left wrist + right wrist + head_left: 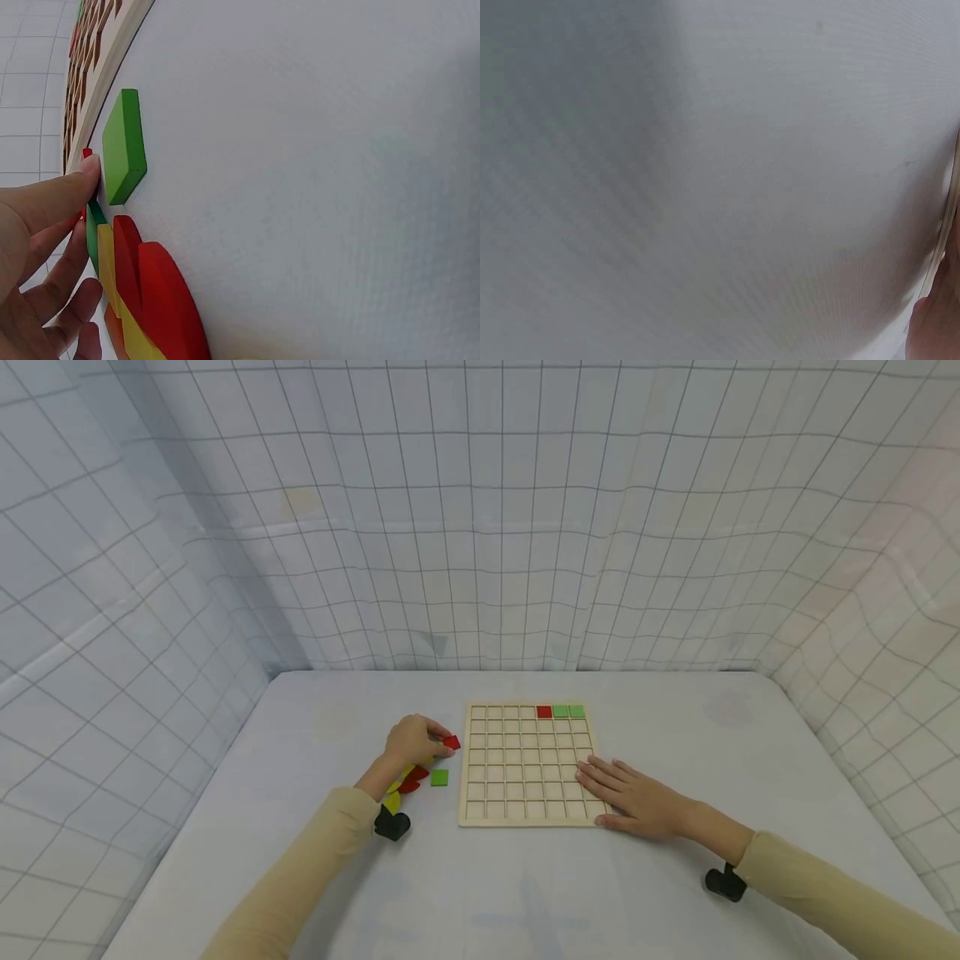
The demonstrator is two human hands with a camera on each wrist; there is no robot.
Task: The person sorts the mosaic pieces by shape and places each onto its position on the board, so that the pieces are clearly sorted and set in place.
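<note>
My left hand (411, 742) pinches a small red tile (452, 742) between thumb and fingertips, just left of a wooden grid board (515, 773). In the left wrist view only slivers of that tile show past the thumb. A loose green square tile (124, 150) lies near the thumb. Beneath and beside the hand is a cluster of red pieces (169, 300), yellow pieces (109, 270) and a darker green piece (92, 236). My right hand (637, 797) rests flat on the board's lower right corner, fingers straight. A red square (544, 712) and two green squares (568, 712) fill the top row's right end.
A white cloth table (540, 893) carries everything. White grid-patterned curtains (495, 527) hang behind and at both sides. Black wrist cameras (392, 823) sit on both forearms, close to the tabletop.
</note>
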